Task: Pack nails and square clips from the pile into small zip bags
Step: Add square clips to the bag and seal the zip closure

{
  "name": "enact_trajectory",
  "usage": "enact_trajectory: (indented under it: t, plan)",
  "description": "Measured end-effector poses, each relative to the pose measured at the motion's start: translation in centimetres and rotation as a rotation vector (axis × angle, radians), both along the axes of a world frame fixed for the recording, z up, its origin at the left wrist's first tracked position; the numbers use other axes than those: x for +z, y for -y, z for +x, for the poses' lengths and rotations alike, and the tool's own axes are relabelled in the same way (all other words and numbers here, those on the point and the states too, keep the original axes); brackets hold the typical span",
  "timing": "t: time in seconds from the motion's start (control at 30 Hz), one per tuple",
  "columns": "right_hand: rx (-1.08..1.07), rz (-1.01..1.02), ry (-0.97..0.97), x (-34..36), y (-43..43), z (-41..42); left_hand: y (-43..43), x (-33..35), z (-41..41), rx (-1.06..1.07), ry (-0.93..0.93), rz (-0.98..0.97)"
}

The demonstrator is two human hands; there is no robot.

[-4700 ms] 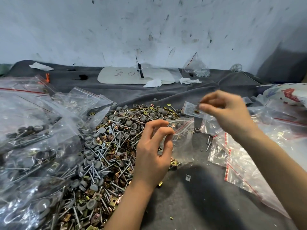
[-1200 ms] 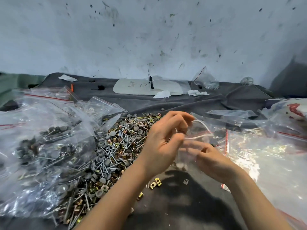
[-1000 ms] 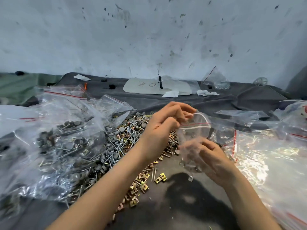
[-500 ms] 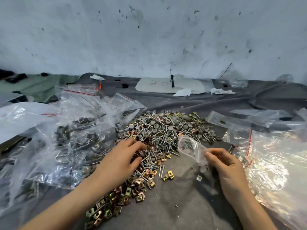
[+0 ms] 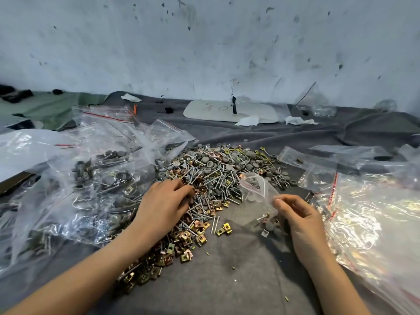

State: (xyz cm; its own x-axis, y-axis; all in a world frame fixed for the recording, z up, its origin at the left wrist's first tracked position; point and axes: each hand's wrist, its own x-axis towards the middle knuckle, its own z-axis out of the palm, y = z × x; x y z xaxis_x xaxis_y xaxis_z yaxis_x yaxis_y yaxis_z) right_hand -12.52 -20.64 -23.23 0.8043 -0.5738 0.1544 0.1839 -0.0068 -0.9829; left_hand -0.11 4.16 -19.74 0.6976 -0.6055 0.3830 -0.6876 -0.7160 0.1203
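In the middle of the frame, the pile [image 5: 218,171] of grey-headed nails [image 5: 223,178] and brassy square clips [image 5: 185,237] lay on the grey cloth [image 5: 227,280]. The left hand [image 5: 164,201] rested on the pile's left-centre part, fingers bent down among the nails; whether they had hold of anything could not be told. Right of centre, the right hand [image 5: 297,214] pinched a small zip bag [image 5: 256,189] between thumb and fingertips, the bag's mouth standing open toward the pile, a few pieces at its bottom. Filled bags [image 5: 91,178] were heaped at the left of the frame, and empty bags [image 5: 363,212] lay at the right.
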Motion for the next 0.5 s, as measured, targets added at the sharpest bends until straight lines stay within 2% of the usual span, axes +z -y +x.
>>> enact_trajectory:
  t: [0.2,0.33,0.5]
  plan:
    - [-0.02,0.087,0.021,0.2,0.1,-0.1,0.4,-0.4,-0.1,0.13,0.063,0.039]
    - [-0.02,0.217,0.059,0.1,0.3,0.0,1.2,-0.2,-0.2,0.209,0.076,0.094]
    - [-0.02,0.383,0.103,0.4,0.5,-0.3,1.5,0.0,-0.7,0.216,-0.105,-0.043]
